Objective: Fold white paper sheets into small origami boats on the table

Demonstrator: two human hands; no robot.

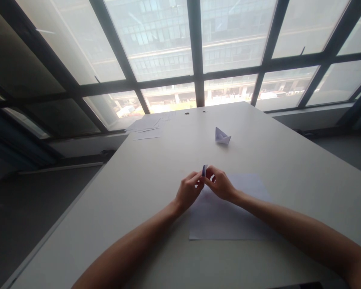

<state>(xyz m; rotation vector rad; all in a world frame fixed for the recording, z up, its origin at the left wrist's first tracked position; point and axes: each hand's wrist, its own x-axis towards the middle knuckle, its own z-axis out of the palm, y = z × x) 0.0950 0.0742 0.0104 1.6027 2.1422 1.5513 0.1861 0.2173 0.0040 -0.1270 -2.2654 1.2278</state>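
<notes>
Both hands meet over the table around a small piece of folded paper [203,170], whose tip pokes up between the fingers. My left hand [189,189] pinches it from the left, and my right hand [220,183] closes on its right side. Most of the folded piece is hidden by the fingers, so its full shape cannot be made out. Beneath the hands and right forearm lies a flat white sheet of paper [228,222]. Farther away, a finished-looking paper boat [222,136] stands upright on the table.
The long white table [156,160] reaches toward large dark-framed windows [198,52]. Several loose paper sheets [146,128] lie at its far left. Two small round fittings, one a dark cable hole [187,113], are near the far edge. A dark object [313,285] shows at the bottom edge.
</notes>
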